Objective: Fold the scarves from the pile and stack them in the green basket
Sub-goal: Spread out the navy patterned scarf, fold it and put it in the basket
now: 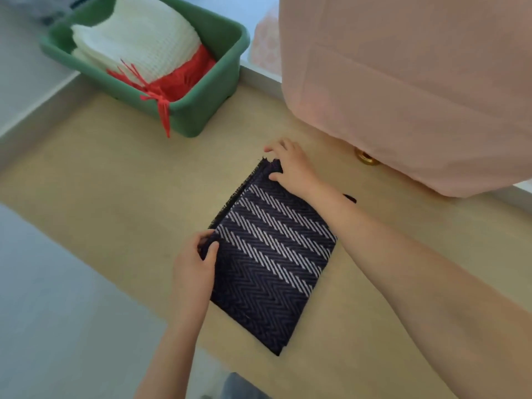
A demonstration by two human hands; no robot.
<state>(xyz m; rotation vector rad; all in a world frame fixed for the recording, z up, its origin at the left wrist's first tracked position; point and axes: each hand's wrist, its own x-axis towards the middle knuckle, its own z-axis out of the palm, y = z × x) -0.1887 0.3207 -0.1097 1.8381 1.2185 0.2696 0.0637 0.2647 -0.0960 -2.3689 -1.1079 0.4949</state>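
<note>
While a white knit scarf (135,38) and red fringed scarf (184,79) lay in the green plastic basket (201,122), the left hand (195,266) and right hand (292,169) pinched corners of the folded navy herringbone scarf (273,254), yet to be stacked.

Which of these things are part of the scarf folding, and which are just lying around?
Part of the job: navy scarf, left hand, right hand, green basket, white scarf, red scarf.
Just there: pink cloth (perhaps another scarf), gold ring, table.

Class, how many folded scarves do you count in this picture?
3. A white scarf lies on a red scarf in the green basket; a navy scarf lies on the table, held by the left hand and right hand. More may be hidden underneath.
</note>
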